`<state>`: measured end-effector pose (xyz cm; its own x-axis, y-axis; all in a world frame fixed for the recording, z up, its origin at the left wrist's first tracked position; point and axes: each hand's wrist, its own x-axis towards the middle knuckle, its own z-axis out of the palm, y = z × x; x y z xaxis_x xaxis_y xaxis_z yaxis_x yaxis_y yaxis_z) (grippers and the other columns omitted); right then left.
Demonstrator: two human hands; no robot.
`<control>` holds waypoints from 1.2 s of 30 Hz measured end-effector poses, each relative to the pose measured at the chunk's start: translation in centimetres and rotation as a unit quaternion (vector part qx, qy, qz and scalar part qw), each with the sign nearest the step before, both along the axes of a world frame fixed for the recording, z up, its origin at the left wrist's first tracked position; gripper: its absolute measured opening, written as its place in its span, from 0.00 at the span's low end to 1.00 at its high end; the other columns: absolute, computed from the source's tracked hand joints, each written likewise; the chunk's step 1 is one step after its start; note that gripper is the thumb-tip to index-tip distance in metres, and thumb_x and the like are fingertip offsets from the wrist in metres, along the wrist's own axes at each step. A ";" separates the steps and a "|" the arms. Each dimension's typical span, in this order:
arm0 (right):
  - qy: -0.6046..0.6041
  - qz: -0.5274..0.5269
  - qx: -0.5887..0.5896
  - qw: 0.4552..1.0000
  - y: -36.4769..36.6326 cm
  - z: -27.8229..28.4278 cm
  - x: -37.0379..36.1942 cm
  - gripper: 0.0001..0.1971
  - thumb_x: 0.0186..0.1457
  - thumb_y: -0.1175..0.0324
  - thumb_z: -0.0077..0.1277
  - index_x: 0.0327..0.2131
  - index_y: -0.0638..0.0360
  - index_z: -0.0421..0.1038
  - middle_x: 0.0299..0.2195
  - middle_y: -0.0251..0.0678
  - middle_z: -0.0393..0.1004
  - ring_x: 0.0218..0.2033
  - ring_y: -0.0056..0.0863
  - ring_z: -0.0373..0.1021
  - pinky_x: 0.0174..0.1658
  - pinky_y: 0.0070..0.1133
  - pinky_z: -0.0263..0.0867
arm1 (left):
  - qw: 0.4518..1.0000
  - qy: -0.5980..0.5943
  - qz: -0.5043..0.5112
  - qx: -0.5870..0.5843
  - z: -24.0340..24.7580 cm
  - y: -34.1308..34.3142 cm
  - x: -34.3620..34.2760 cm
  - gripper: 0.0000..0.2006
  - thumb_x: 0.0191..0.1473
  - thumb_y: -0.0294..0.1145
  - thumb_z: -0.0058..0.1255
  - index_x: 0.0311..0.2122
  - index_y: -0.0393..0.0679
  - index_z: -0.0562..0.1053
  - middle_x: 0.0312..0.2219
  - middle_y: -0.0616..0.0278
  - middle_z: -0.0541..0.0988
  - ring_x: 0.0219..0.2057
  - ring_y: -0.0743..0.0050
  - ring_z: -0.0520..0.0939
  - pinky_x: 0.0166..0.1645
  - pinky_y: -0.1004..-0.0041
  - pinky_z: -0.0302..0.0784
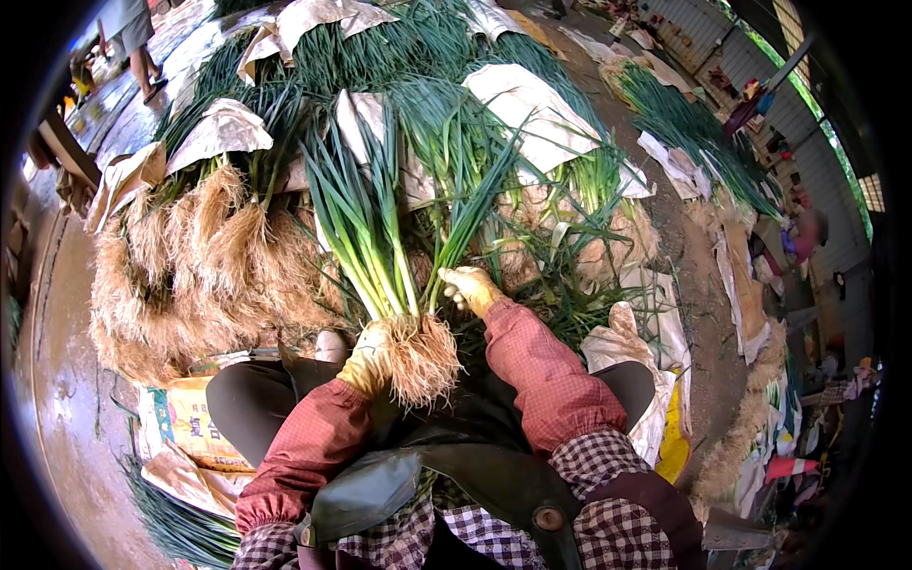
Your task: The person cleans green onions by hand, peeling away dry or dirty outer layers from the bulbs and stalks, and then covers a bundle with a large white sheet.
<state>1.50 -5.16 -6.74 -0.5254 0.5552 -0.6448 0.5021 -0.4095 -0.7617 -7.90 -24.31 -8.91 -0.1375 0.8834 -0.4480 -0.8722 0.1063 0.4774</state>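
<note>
My left hand [369,359], in a pale yellow glove, is wrapped round a bunch of spring onions [380,256] low down by the roots. The bunch stands nearly upright, its green leaves fanning away from me and its tan, stringy roots [426,363] hanging toward my lap. On its right side, my gloved right hand [472,290] has its fingers curled, thumb and forefinger at a spring onion stalk [445,256] that leans out to the right. Loose green leaves [560,294] lie tangled beyond and right of that hand.
Rooty spring onion bundles [218,256] are piled ahead and left, partly under pale sacks [532,109]. A printed sack [204,423] and more onions [180,513] lie at my left. Another onion row [703,133] is at far right. A person's legs [142,66] show at upper left.
</note>
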 end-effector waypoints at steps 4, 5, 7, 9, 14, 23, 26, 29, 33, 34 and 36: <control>-0.065 0.091 0.133 0.985 -0.1 1.8 -0.5 0.08 0.48 0.66 0.48 0.21 0.59 0.67 0.14 0.31 0.67 0.12 0.19 0.62 0.13 0.16 0.57 | 0.870 0.484 -0.044 0.085 -2.5 -0.8 0.1 0.10 0.50 0.35 0.42 0.36 0.44 0.72 0.27 0.61 0.76 0.32 0.68 0.77 0.37 0.73 0.71; -0.034 0.078 0.143 0.986 -0.8 2.3 -0.5 0.08 0.47 0.67 0.48 0.21 0.60 0.67 0.14 0.31 0.67 0.12 0.19 0.62 0.13 0.17 0.57 | 0.820 0.563 -0.064 0.073 -2.7 -0.6 -0.1 0.11 0.49 0.35 0.42 0.36 0.45 0.71 0.27 0.60 0.76 0.32 0.67 0.77 0.37 0.73 0.71; 0.054 0.074 0.106 0.990 -3.5 5.0 -2.1 0.08 0.47 0.68 0.48 0.19 0.60 0.65 0.14 0.31 0.67 0.12 0.20 0.64 0.13 0.17 0.59 | 0.768 0.634 -0.079 0.041 -4.1 -1.4 -1.1 0.11 0.48 0.37 0.43 0.36 0.46 0.71 0.28 0.59 0.76 0.32 0.63 0.77 0.36 0.69 0.71; 0.215 0.019 0.098 0.972 -4.8 8.3 -2.1 0.06 0.50 0.69 0.47 0.25 0.62 0.67 0.17 0.33 0.69 0.13 0.20 0.66 0.14 0.17 0.62 | 0.745 0.658 -0.107 0.027 -4.5 -0.7 -1.0 0.11 0.47 0.37 0.43 0.36 0.47 0.71 0.28 0.58 0.76 0.32 0.61 0.77 0.35 0.67 0.72; 0.439 -0.358 0.089 0.819 3.0 8.8 2.4 0.17 0.52 0.57 0.47 0.36 0.62 0.65 0.28 0.37 0.70 0.25 0.26 0.69 0.28 0.21 0.70 | 0.990 -0.128 0.020 -0.061 2.2 0.7 1.1 0.11 0.50 0.30 0.40 0.37 0.37 0.69 0.27 0.55 0.75 0.29 0.62 0.76 0.36 0.67 0.73; 0.343 -0.219 -0.189 0.893 1.6 -0.8 -3.9 0.14 0.49 0.71 0.41 0.40 0.69 0.62 0.35 0.46 0.70 0.36 0.38 0.68 0.42 0.32 0.66 | 0.962 -0.226 -0.012 0.154 7.3 -4.9 2.9 0.14 0.51 0.26 0.37 0.44 0.32 0.64 0.37 0.50 0.72 0.38 0.59 0.73 0.47 0.65 0.68; 0.345 -0.235 -0.064 0.907 7.9 10.4 -9.0 0.21 0.53 0.55 0.43 0.42 0.65 0.61 0.34 0.44 0.70 0.32 0.34 0.69 0.38 0.30 0.66 | 0.985 -0.168 0.019 0.041 12.8 -8.5 3.6 0.18 0.44 0.24 0.48 0.44 0.35 0.65 0.35 0.54 0.73 0.37 0.62 0.75 0.45 0.67 0.70; 0.352 -0.166 0.120 0.913 13.5 12.4 -8.2 0.30 0.53 0.46 0.40 0.47 0.64 0.57 0.39 0.45 0.68 0.36 0.31 0.67 0.39 0.28 0.64 | 0.949 -0.305 0.044 0.065 10.6 -8.2 3.3 0.20 0.43 0.26 0.49 0.45 0.36 0.64 0.37 0.55 0.72 0.39 0.62 0.73 0.47 0.66 0.68; 0.014 0.016 0.239 0.971 5.0 8.4 -2.3 0.24 0.55 0.54 0.39 0.47 0.64 0.60 0.44 0.46 0.66 0.43 0.33 0.65 0.44 0.25 0.62 | 0.930 -0.339 0.113 0.085 9.2 -7.9 2.3 0.21 0.48 0.36 0.48 0.46 0.36 0.64 0.39 0.52 0.70 0.40 0.65 0.73 0.46 0.70 0.70; -0.078 0.128 0.294 0.944 3.0 5.4 0.8 0.18 0.55 0.59 0.39 0.42 0.65 0.64 0.37 0.44 0.70 0.39 0.32 0.67 0.44 0.25 0.63 | 0.945 -0.299 0.096 0.090 9.5 -7.3 2.3 0.21 0.48 0.37 0.48 0.46 0.37 0.64 0.40 0.52 0.70 0.40 0.64 0.72 0.46 0.70 0.70; -0.244 0.509 0.334 0.755 1.5 -2.2 7.8 0.21 0.48 0.58 0.48 0.39 0.67 0.67 0.38 0.43 0.71 0.40 0.29 0.68 0.41 0.26 0.63 | 0.765 -0.623 0.066 0.150 9.3 -5.7 2.5 0.22 0.45 0.29 0.47 0.48 0.37 0.62 0.44 0.53 0.68 0.46 0.60 0.69 0.52 0.65 0.63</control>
<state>9.31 -3.62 -8.95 -0.6898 0.3116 -0.6536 0.5856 0.7710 -0.2504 -5.36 -29.96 0.39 0.1343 0.9873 -0.0849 -0.6643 0.0261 -0.7470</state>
